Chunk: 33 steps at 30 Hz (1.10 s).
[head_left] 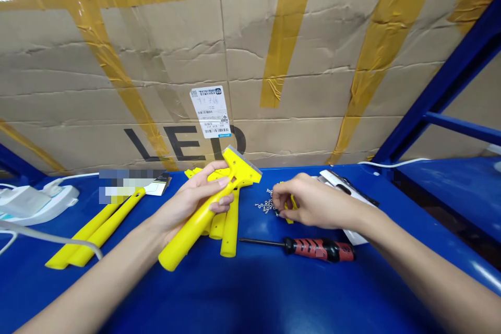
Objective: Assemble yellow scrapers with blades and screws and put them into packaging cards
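My left hand [195, 193] is wrapped round a yellow scraper [188, 229], tilted with its head up and to the right; a metal blade edge shows along the top of the head. Beneath it lie more yellow scraper handles [229, 232]. My right hand [299, 198] is at the edge of a pile of small screws [266, 206], thumb and fingers bent together. Whatever is between its fingertips is too small or hidden to make out. Small yellow parts [288, 214] lie partly under this hand. A screwdriver [321, 249] with a red and black handle rests just in front.
Two yellow scrapers [105, 227] lie at the left, beside a white power strip [43, 203] with cables. Behind the blue tabletop [250, 297] stands a large taped cardboard box [250, 62]. A white and black package [354, 235] lies behind my right wrist; a blue metal frame [442, 83] rises at right.
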Tool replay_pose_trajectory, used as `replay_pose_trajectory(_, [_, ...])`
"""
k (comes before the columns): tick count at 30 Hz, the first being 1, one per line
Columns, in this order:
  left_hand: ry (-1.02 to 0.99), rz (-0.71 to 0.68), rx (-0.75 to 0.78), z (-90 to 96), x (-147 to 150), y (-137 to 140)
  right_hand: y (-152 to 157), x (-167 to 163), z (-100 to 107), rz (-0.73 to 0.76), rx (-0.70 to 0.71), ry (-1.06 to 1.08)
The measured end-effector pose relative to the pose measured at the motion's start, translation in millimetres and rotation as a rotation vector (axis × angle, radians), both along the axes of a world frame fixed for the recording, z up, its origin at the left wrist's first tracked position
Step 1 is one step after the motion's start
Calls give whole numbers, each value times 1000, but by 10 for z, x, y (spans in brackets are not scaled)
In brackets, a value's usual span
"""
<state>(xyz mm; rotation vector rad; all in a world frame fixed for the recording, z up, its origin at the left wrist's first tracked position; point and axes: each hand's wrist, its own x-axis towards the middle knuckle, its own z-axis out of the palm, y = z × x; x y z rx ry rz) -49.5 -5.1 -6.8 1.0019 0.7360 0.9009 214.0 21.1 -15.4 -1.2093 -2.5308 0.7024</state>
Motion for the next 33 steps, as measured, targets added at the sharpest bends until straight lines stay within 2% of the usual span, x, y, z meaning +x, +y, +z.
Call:
replay_pose_trajectory(2, [-72,22,-105,-41,-17,-1,-70,-29,-52,45,96,-100])
replay_pose_trajectory(5, [-103,44,-154,-99,-49,10,-109,-81,-99,54,173,-184])
replay_pose_trajectory(10, [-119,-41,-157,-114,-101,31,-98,-130,-125,20,207,-265])
replay_pose_trajectory(16, [-77,-142,-118,-78,-147,33,-89,-124,-167,18,208,-249])
replay_pose_trajectory(21, [-71,-126,-101,-96,-134,49,-100,-102,-133,46,176,-104])
replay_pose_trajectory(24, [-57,-86,-61,-145,-87,53,-117,-102,-46,-1,164,146])
replay_pose_trajectory(28, [-1,-115,-20,-189,-2,12,-140,-171,37,-105,210,422])
replay_pose_trajectory(33, [69,-157,23,-171,56,-43,-160,-258,25,-49,310,364])
